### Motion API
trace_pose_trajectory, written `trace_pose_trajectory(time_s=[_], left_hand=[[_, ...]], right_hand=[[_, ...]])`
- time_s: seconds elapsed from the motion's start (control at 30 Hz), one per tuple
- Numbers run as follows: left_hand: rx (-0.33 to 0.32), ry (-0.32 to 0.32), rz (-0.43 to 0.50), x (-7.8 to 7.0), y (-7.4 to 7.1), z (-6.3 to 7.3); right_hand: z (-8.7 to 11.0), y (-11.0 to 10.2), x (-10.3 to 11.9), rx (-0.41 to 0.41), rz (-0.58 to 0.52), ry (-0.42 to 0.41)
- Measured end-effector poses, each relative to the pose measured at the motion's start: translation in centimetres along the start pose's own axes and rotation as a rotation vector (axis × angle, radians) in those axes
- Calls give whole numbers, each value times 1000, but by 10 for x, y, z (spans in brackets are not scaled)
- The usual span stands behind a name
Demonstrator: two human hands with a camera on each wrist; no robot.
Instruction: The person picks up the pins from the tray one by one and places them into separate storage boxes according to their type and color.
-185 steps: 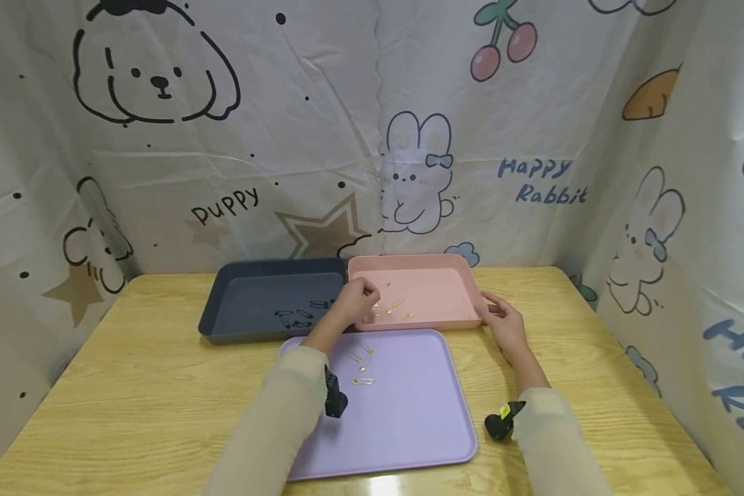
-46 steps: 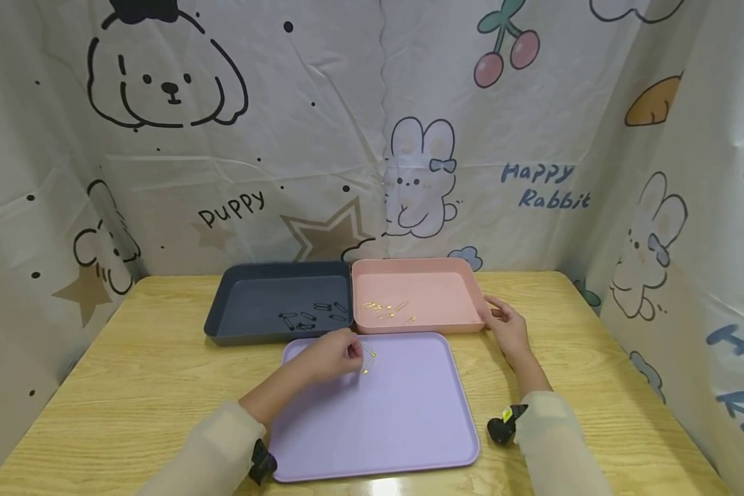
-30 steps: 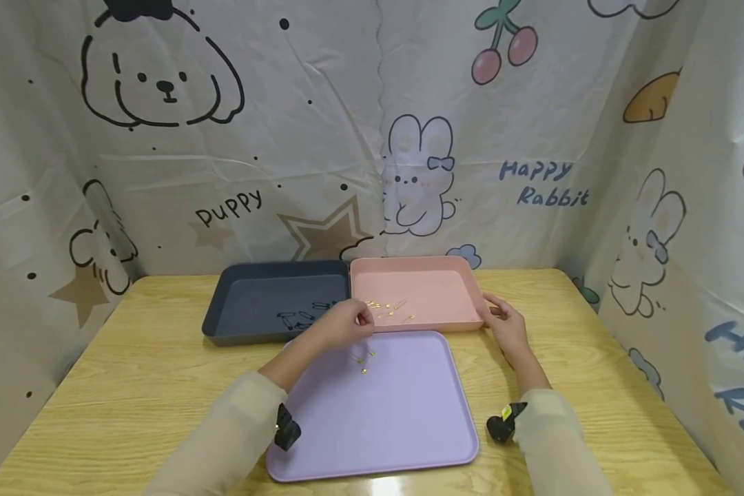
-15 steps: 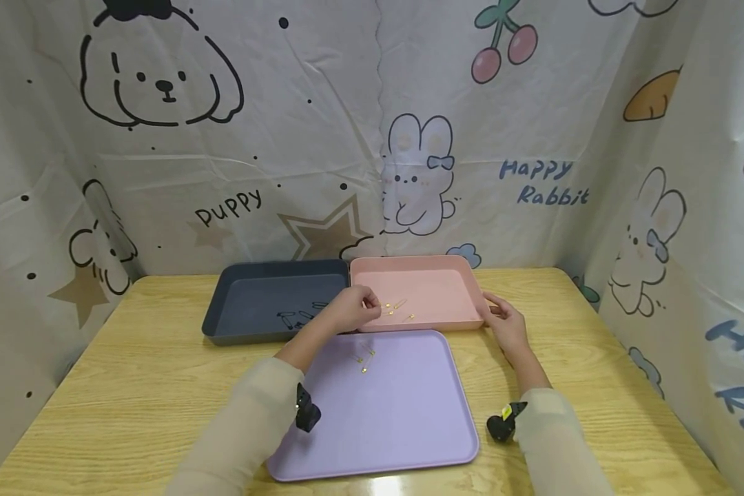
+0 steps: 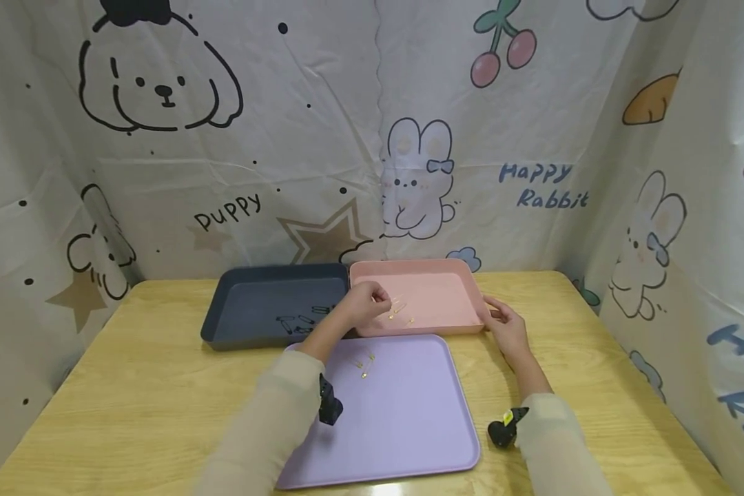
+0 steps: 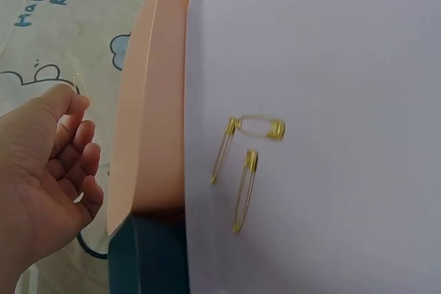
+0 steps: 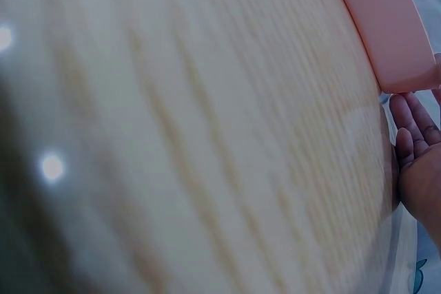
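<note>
My left hand [image 5: 367, 303] is over the left part of the pink tray [image 5: 430, 275]. In the left wrist view, its thumb and forefinger pinch a thin gold safety pin [image 6: 80, 85], and the other fingers curl in loosely. Several gold safety pins [image 5: 399, 308] lie in the pink tray, partly hidden by this hand. On the lilac tray [image 5: 403, 413] are 3 more gold pins [image 6: 246, 191]. My right hand [image 5: 510, 334] touches the pink tray's right front corner with relaxed, extended fingers [image 7: 406, 118].
A dark blue-grey tray [image 5: 266, 296] with several black safety pins [image 5: 304, 319] stands left of the pink one, side by side. Both sit at the back of the wooden table [image 5: 130, 386], before a printed curtain [image 5: 322, 151]. The lilac tray lies in front of them.
My left hand took a gold safety pin from the lilac tray and moved up and right with it to over the pink tray. Fewer pins lie on the lilac tray. The right hand stayed put.
</note>
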State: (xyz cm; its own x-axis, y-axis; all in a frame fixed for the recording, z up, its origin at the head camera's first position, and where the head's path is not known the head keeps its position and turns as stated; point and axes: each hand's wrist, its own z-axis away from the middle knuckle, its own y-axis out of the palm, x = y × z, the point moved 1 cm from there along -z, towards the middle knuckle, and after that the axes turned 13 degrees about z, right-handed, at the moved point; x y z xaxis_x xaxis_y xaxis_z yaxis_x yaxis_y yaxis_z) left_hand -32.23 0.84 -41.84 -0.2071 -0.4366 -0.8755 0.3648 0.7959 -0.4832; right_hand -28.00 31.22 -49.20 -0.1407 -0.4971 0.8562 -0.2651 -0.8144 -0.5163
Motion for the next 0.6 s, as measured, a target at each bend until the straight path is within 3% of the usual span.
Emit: trace_pose_trajectory(time_s=[0.13,0.33,0.6], left_hand=[[-7,-30,44,-1,7,-2],[-32,-11,55,-1,16,-4],[-76,-52,92,7,26,-7]], right_hand=[[0,-1,-1,3,16,3],[1,0,-1,-10,11,-11],[1,1,-1,-11,-19,-16]])
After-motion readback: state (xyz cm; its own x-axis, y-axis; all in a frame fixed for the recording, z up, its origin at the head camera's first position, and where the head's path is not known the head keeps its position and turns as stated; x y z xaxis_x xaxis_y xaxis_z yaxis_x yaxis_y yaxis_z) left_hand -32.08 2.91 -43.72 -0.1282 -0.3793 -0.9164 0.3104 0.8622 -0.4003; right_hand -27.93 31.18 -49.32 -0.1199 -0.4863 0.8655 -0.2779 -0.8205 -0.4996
